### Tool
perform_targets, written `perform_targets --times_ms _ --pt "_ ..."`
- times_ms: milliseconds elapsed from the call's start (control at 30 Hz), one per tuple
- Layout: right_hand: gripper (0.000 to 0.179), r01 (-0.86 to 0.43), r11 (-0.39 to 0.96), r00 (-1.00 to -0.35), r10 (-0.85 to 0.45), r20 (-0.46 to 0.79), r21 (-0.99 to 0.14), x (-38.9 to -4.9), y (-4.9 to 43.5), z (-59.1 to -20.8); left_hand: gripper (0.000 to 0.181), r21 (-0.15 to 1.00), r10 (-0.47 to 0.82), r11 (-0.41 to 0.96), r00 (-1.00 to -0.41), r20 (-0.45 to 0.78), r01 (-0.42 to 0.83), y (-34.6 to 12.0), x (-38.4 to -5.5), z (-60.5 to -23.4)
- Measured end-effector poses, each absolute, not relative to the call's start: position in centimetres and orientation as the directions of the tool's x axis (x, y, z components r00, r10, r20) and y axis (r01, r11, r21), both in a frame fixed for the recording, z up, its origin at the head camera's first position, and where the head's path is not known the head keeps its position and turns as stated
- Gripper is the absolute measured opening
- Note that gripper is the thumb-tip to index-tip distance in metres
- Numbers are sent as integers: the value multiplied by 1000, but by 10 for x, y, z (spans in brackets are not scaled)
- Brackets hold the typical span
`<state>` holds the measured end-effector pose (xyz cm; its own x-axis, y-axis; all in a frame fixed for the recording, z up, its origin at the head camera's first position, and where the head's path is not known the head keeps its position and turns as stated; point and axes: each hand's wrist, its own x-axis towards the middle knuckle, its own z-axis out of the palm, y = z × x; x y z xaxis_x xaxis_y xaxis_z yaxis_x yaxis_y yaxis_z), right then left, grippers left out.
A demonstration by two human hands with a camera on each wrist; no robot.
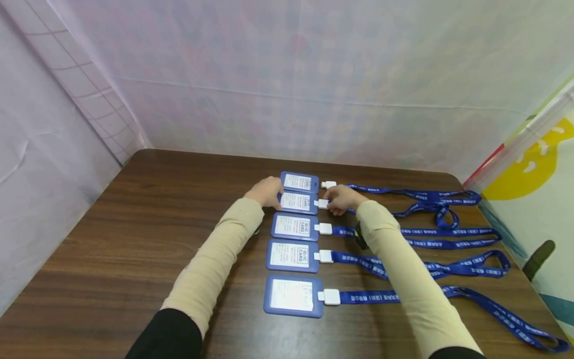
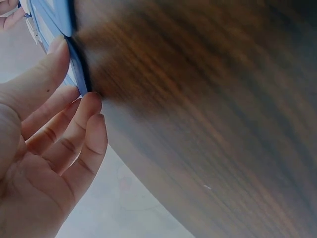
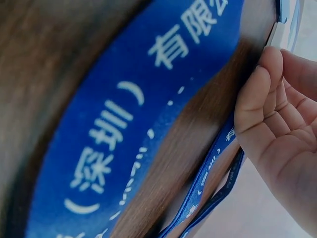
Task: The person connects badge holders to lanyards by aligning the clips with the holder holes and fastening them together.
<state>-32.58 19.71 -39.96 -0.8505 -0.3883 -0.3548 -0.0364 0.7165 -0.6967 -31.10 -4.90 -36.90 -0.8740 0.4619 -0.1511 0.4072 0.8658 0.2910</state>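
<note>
Several blue badge holders with white cards lie in a column on the table. My left hand (image 1: 267,191) grips the left edge of the second badge holder from the back (image 1: 298,202), thumb and fingers at its corners in the left wrist view. On the holder's right, my right hand (image 1: 344,199) pinches the white clip (image 1: 322,204) of its blue lanyard, which runs under that hand. Behind it lies the farthest badge holder (image 1: 299,182), its slot showing. A narrow gap separates this holder from another white clip (image 1: 329,184).
Nearer me are a third badge holder (image 1: 294,227), a fourth (image 1: 293,256) and the nearest one (image 1: 293,296), each joined to a white clip. Their blue lanyards (image 1: 368,297) stretch right, partly under my right forearm. The brown table (image 1: 134,239) meets a pale curtain (image 1: 305,99) at the back.
</note>
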Motion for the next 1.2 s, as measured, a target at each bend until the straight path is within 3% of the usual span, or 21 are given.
perform_targets --times_ms 167,267,467,1000,1200 --pt "19 -63 700 -839 -423 -343 -711 -348 207 -427 46 293 450 873 -876 -171 391 -49 -310 -369" --pt "20 -11 747 -852 -355 -384 -665 -327 193 -400 45 299 450 872 -876 -177 388 -50 -310 -370" --pt "18 -34 744 -860 -362 -360 -667 -303 182 -374 45 295 447 874 -875 -184 385 -51 -309 -369" --pt "19 -14 760 -879 -319 -354 -650 -300 184 -374 46 309 462 865 -868 -181 396 -48 -306 -368" --pt "21 -73 794 -887 -328 -324 -603 -298 181 -373 48 320 456 866 -870 -189 384 -53 -305 -367"
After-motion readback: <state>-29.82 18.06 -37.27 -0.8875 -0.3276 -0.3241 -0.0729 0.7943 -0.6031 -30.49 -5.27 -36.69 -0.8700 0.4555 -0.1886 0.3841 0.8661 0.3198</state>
